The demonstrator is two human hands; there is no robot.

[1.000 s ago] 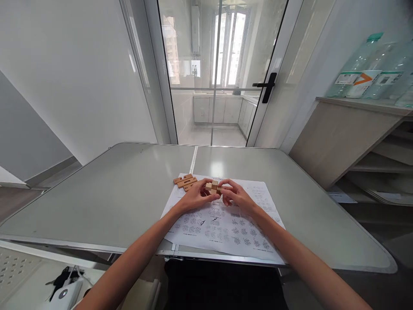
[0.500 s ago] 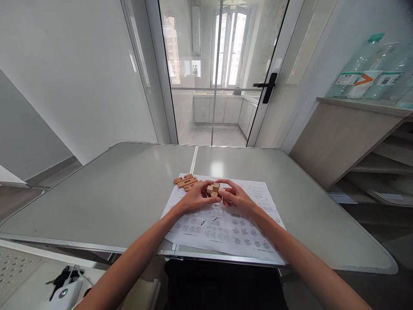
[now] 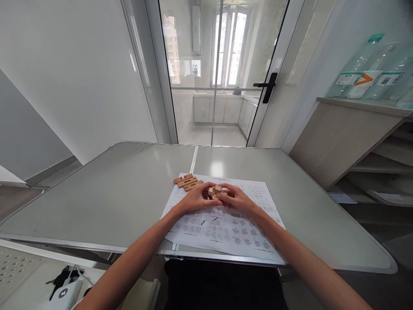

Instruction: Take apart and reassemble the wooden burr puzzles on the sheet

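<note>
A small wooden burr puzzle (image 3: 214, 192) of pale interlocking blocks sits between my hands, just above a printed sheet (image 3: 206, 241). My left hand (image 3: 195, 198) curls around its left side, thumb along the near edge. From the right, my right hand (image 3: 237, 199) closes on it, thumb pressed against the front blocks. Fingers hide the puzzle's underside and far side. Beyond my left hand lie several flat, slotted, darker wooden pieces (image 3: 187, 181) at the sheet's upper left corner.
The grey folding table (image 3: 97, 193) has a seam running down its middle. A glass door (image 3: 222, 73) stands behind it. Plastic bottles (image 3: 364, 73) are on a shelf at right. Keys (image 3: 63, 277) and a white device (image 3: 66, 295) lie at lower left.
The puzzle has turned and tilted slightly between my hands. My right fingers and thumb have shifted left and now cover more of its front and right side.
</note>
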